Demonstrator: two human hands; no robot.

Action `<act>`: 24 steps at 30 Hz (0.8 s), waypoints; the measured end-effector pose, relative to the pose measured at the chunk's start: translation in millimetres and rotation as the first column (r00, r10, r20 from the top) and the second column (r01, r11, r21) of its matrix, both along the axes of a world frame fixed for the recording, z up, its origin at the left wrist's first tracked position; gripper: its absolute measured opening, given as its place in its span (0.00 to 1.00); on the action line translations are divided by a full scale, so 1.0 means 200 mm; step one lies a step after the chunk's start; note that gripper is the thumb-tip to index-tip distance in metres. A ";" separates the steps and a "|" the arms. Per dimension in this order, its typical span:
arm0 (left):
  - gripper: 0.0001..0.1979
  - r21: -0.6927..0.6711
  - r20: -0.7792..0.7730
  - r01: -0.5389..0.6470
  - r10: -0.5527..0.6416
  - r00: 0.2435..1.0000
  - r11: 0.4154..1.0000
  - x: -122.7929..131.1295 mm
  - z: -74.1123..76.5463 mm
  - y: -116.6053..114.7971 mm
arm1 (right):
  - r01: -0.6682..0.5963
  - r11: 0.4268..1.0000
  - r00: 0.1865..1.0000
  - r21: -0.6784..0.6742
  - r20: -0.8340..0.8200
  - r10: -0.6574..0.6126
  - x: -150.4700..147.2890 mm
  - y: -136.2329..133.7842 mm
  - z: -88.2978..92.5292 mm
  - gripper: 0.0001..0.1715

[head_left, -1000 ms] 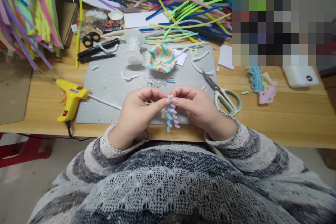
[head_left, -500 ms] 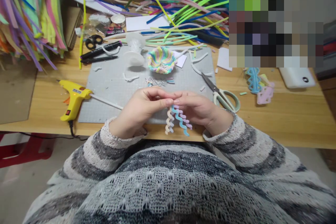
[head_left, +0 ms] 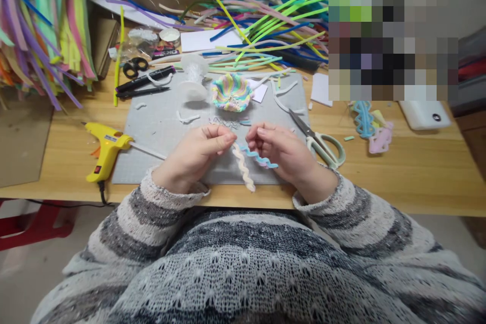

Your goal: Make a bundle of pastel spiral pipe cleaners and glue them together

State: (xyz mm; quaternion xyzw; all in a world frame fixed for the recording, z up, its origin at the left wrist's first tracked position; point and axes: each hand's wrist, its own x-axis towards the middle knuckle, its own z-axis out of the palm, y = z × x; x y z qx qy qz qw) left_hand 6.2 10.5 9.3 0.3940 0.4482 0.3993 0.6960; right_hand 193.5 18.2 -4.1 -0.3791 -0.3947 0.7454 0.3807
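Note:
My left hand (head_left: 192,152) pinches the top ends of several wavy pipe cleaners between thumb and forefinger. A cream wavy pipe cleaner (head_left: 244,168) hangs down from the pinch. A light blue wavy pipe cleaner (head_left: 260,157) slants off to the right, with a bit of lilac under it. My right hand (head_left: 283,149) is close beside them, its fingers curled in toward the thumb; whether anything small is between them cannot be seen. Beyond the hands, a pleated pastel pipe-cleaner bowl shape (head_left: 232,92) and thin twisted wires (head_left: 224,122) lie on the grey cutting mat (head_left: 148,136).
On the left lies a yellow glue gun (head_left: 106,149); scissors (head_left: 322,144) are at right. A spool (head_left: 193,78), markers (head_left: 144,81) and black-handled scissors (head_left: 135,67) lie behind. Pipe cleaners (head_left: 273,20) pile up at the back. Blue lattice pieces (head_left: 363,119) and a white box (head_left: 425,114) are far right.
My right hand has drawn away from the left fingertips, leaving a gap. The wavy pipe cleaners have swung apart, the blue one now slanting right.

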 end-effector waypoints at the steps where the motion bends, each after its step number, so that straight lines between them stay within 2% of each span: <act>1: 0.18 0.000 0.009 -0.007 0.007 1.000 1.000 0.00 -0.01 0.00 | 0.020 0.999 1.000 0.039 0.005 -0.020 0.00 0.00 0.00 0.11; 4: 0.17 0.041 -0.038 -0.068 0.070 0.997 0.997 -0.01 -0.03 -0.01 | 0.076 0.975 0.996 0.207 0.038 -0.086 0.01 -0.01 -0.02 0.10; 6: 0.14 0.112 -0.107 -0.151 0.163 0.981 0.982 -0.01 -0.03 -0.01 | 0.107 0.929 0.983 0.353 0.100 -0.151 0.02 -0.02 -0.02 0.08; 9: 0.10 0.268 -0.177 -0.289 0.342 0.923 0.919 0.00 -0.02 -0.02 | 0.044 0.810 0.938 0.585 0.255 -0.235 0.02 -0.03 -0.02 0.07; 12: 0.07 0.354 -0.180 -0.343 0.424 0.888 0.870 0.01 -0.01 -0.03 | -0.100 0.677 0.880 0.729 0.383 -0.283 0.01 -0.04 -0.02 0.08; 14: 0.07 0.356 -0.189 -0.345 0.428 0.884 0.869 0.01 -0.01 -0.03 | -0.158 0.624 0.855 0.766 0.422 -0.301 0.00 -0.04 -0.02 0.08; 17: 0.08 0.334 -0.205 -0.339 0.418 0.885 0.880 0.02 -0.02 -0.03 | -0.201 0.589 0.838 0.783 0.448 -0.310 0.00 -0.03 -0.04 0.07; 21: 0.08 0.314 -0.203 -0.319 0.392 0.897 0.894 0.02 -0.02 -0.03 | -0.202 0.575 0.823 0.793 0.456 -0.340 0.00 -0.04 -0.04 0.07; 24: 0.09 0.311 -0.197 -0.311 0.381 0.903 0.898 0.02 -0.03 -0.02 | -0.247 0.576 0.778 0.779 0.514 -0.361 -0.01 -0.05 -0.04 0.05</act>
